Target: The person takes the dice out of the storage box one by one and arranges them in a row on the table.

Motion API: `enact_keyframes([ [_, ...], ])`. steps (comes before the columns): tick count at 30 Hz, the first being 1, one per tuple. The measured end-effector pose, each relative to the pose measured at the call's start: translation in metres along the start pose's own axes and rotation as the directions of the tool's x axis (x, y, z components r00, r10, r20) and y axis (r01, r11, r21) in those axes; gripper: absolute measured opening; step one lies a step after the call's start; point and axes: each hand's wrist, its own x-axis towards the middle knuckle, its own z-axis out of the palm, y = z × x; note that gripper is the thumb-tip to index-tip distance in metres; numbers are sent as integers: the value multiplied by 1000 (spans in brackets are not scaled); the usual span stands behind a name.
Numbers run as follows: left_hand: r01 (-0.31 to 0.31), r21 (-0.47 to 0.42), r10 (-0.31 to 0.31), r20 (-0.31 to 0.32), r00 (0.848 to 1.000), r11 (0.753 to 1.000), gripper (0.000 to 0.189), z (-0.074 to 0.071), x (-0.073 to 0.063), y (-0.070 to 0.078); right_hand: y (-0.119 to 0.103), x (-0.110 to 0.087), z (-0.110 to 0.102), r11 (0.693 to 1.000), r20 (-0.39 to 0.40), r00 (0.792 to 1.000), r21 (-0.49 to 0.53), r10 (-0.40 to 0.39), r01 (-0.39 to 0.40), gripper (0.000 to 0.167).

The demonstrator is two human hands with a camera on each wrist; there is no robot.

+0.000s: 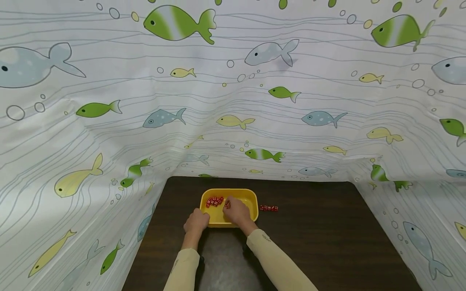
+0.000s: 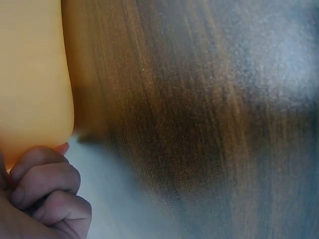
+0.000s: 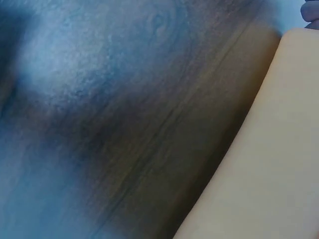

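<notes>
A yellow plastic tray (image 1: 218, 218) sits on the dark table, with a cluster of red dice (image 1: 214, 201) with white spots in its left part. My left hand (image 1: 196, 220) holds the tray's near left corner; in the left wrist view, its curled fingers (image 2: 47, 179) lie against the tray's wall (image 2: 32, 74). Reaching over the near rim, my right hand (image 1: 238, 212) is inside the tray and pinches a red die (image 1: 227, 205) at its fingertips. The right wrist view has the tray's outer side (image 3: 259, 149) but not the right hand's fingers.
Just right of the tray, several red dice (image 1: 269, 208) stand in a row on the dark wood-grain table (image 1: 320, 234). A white fish-patterned sheet (image 1: 233, 97) hangs behind the table and along both sides.
</notes>
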Motion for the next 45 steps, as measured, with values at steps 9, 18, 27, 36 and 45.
enact_keyframes([
  [9,-9,7,9,-3,1000,1000,38,1,-1,1,9,-5,-11,996,-88,996,86,-4,12,16],
  [18,-13,-2,13,8,1000,1000,39,1,1,4,17,-2,-23,983,-103,994,185,30,-10,16],
  [27,-8,-1,8,11,1000,1000,41,1,3,2,24,-1,-36,972,-167,985,234,38,2,15],
  [36,-12,-6,12,14,1000,1000,39,1,1,-1,34,-5,-50,952,-220,972,306,85,-14,13],
  [45,-7,-8,7,17,1000,1000,43,1,1,-1,53,-4,-61,927,-242,970,368,25,68,10],
])
